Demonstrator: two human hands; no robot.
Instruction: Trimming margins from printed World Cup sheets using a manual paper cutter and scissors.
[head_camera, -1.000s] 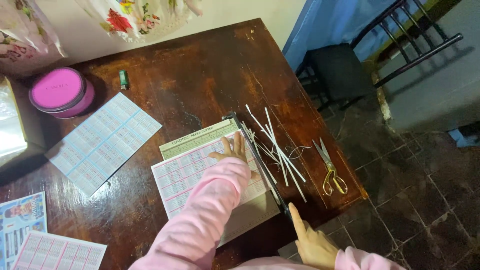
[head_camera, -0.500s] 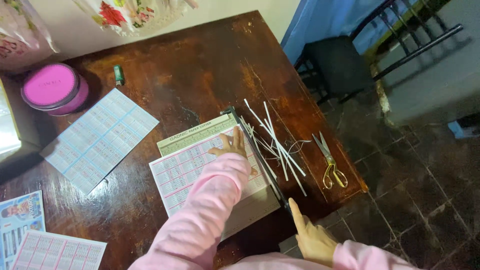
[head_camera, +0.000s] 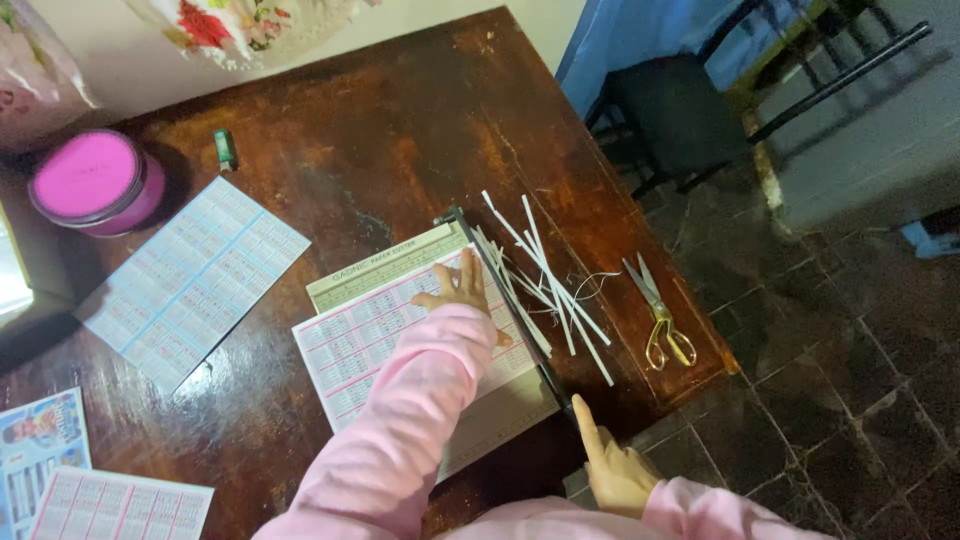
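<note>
- Centrally, a paper cutter (head_camera: 440, 330) lies on the dark wooden table (head_camera: 380, 130), with a pink printed sheet (head_camera: 370, 345) spread across its board.
- The left hand (head_camera: 462, 290), in a pink sleeve, lies flat on that sheet with fingers spread, pressing it down beside the blade arm (head_camera: 510, 310).
- The right hand (head_camera: 612, 470) sits at the near end of the blade arm at the table edge; its fingers curl around the handle, index finger stretched along it.
- White paper strips (head_camera: 555, 290) lie scattered just right of the blade.
- Yellow-handled scissors (head_camera: 660, 315) rest beside the strips, near the table's right edge.
- A blue printed sheet (head_camera: 190, 285) lies left of the cutter, well apart.
- A pink round tub (head_camera: 95, 180) stands at the far left, with a small green lighter (head_camera: 226, 150) near it.
</note>
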